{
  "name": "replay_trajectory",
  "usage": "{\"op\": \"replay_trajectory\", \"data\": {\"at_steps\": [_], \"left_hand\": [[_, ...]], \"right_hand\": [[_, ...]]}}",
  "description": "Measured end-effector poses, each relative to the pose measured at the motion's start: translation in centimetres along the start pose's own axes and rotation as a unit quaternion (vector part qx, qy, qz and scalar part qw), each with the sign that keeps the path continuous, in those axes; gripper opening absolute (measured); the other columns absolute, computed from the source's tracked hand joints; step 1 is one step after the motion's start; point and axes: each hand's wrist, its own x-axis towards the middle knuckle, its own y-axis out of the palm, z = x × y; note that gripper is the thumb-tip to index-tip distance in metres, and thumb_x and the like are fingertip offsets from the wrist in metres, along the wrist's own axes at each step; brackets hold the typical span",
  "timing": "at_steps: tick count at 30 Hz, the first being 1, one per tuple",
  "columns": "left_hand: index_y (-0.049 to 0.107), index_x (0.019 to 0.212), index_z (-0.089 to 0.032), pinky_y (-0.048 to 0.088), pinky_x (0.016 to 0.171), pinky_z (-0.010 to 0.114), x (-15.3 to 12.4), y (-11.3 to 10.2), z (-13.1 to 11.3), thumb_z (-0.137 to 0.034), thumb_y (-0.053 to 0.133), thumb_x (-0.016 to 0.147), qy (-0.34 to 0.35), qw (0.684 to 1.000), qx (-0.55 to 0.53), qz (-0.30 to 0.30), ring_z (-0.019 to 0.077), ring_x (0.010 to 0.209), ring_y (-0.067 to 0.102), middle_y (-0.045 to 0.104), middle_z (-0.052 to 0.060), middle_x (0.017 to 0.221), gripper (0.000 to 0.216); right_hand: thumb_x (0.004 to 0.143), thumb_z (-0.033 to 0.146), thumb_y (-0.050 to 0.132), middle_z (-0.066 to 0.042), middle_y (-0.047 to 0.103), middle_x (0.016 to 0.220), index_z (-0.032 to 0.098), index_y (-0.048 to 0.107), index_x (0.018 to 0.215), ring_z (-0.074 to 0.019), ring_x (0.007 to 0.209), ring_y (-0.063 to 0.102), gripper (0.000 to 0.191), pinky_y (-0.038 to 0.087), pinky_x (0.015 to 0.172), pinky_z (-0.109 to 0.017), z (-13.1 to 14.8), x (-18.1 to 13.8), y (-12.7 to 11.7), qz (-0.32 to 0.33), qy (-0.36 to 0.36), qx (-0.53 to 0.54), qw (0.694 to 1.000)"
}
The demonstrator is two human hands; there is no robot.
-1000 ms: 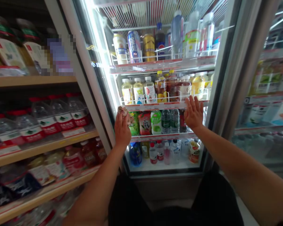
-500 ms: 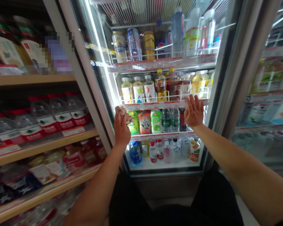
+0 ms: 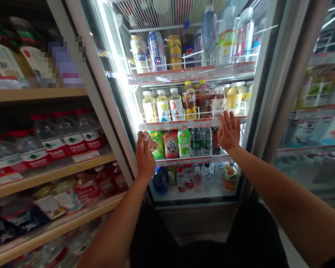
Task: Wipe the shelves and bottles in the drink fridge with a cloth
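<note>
My left hand (image 3: 144,156) is closed round a crumpled pale cloth (image 3: 146,137) and presses it against the glass door (image 3: 184,111) of a drinks fridge, near the door's left edge at the height of the third shelf. My right hand (image 3: 228,130) lies flat on the same glass further right, fingers spread and pointing up, holding nothing. Behind the glass stand rows of bottles and cans (image 3: 184,104) on white wire shelves with red price strips.
Wooden shelves (image 3: 44,175) on the left carry water bottles with red caps and other packaged drinks. A second fridge door (image 3: 318,111) stands to the right behind a metal frame post (image 3: 281,93). My dark clothing fills the bottom middle.
My left hand with the cloth has slid slightly down and right on the glass. The right hand stays flat in nearly the same spot. The view has drifted a little.
</note>
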Motion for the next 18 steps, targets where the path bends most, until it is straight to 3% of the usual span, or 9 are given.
{"op": "replay_trajectory", "data": {"at_steps": [6, 9, 13, 18], "left_hand": [[0.052, 0.145, -0.026, 0.032, 0.125, 0.048, -1.2, 0.1, -0.3, -0.003, 0.041, 0.088, 0.037, 0.999, 0.008, -0.003, 0.0232, 0.152, 0.032, 0.043, 0.007, 0.159, 0.062], [0.051, 0.146, -0.025, 0.029, 0.126, 0.048, -1.5, 0.5, -0.6, -0.004, 0.041, 0.09, 0.038, 0.999, 0.01, -0.001, 0.0237, 0.154, 0.028, 0.038, 0.008, 0.162, 0.06], [0.05, 0.148, -0.025, 0.027, 0.127, 0.048, -2.2, 1.2, -1.2, -0.007, 0.039, 0.094, 0.025, 0.999, 0.004, 0.032, 0.0237, 0.156, 0.024, 0.038, 0.006, 0.163, 0.058], [0.051, 0.147, -0.027, 0.033, 0.123, 0.048, -1.6, 1.8, -1.7, -0.007, 0.039, 0.095, 0.07, 0.996, -0.003, 0.049, 0.0239, 0.155, 0.026, 0.044, 0.007, 0.159, 0.057]], "right_hand": [[0.099, 0.025, 0.032, -0.007, 0.04, 0.162, 0.025, 0.032, 0.16, -0.028, 0.155, 0.026, 0.061, 0.021, 0.124, -0.059, 0.1, 0.0, 0.0, 0.006, 0.009, 0.006, 1.0], [0.099, 0.024, 0.033, -0.008, 0.041, 0.162, 0.024, 0.033, 0.159, -0.028, 0.155, 0.026, 0.061, 0.02, 0.124, -0.059, 0.1, 0.0, 0.0, 0.005, 0.008, 0.007, 1.0], [0.098, 0.024, 0.033, -0.008, 0.041, 0.162, 0.024, 0.032, 0.16, -0.0282, 0.155, 0.026, 0.061, 0.02, 0.124, -0.059, 0.1, 0.0, 0.0, 0.005, 0.007, 0.008, 1.0], [0.099, 0.025, 0.033, -0.008, 0.04, 0.162, 0.024, 0.03, 0.161, -0.0286, 0.155, 0.026, 0.062, 0.02, 0.124, -0.06, 0.0, 0.0, 0.1, 0.007, 0.007, 0.01, 1.0]]}}
